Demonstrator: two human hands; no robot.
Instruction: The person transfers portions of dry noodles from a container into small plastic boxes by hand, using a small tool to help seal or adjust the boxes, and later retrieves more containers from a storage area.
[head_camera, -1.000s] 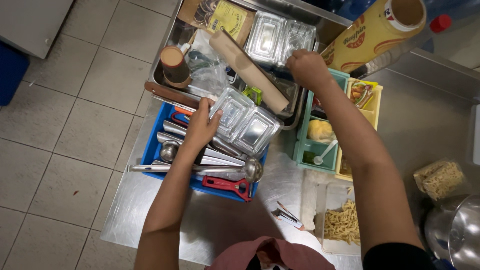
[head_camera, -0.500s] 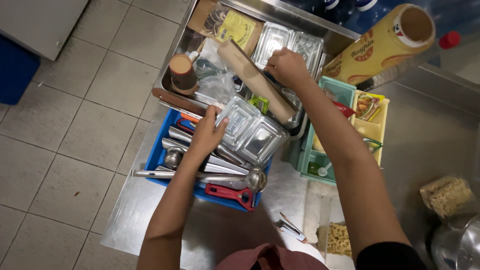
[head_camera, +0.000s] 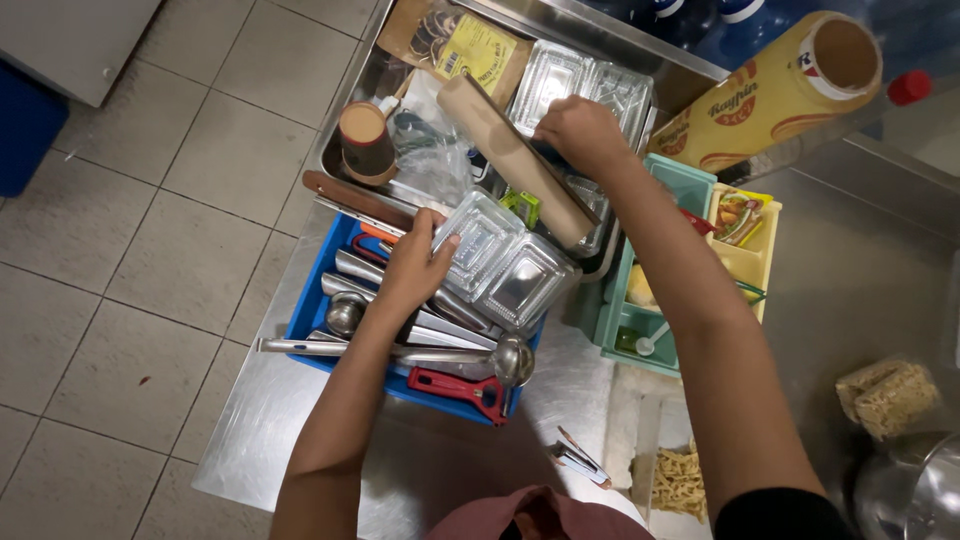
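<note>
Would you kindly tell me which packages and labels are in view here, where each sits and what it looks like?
Brown pouch: flat, with a yellow label, at the far end of the metal tray.
Yellow roll box: long tube-like pack, red and white markings, far right beyond the right hand.
Small sachet: colourful, in the yellow bin.
Noodle bag: clear, at the right edge.

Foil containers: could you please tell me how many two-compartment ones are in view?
2. One foil container lies on the blue utensil bin, under the left hand. The other foil container sits in the metal tray, beyond the right hand. More may be stacked underneath.
</note>
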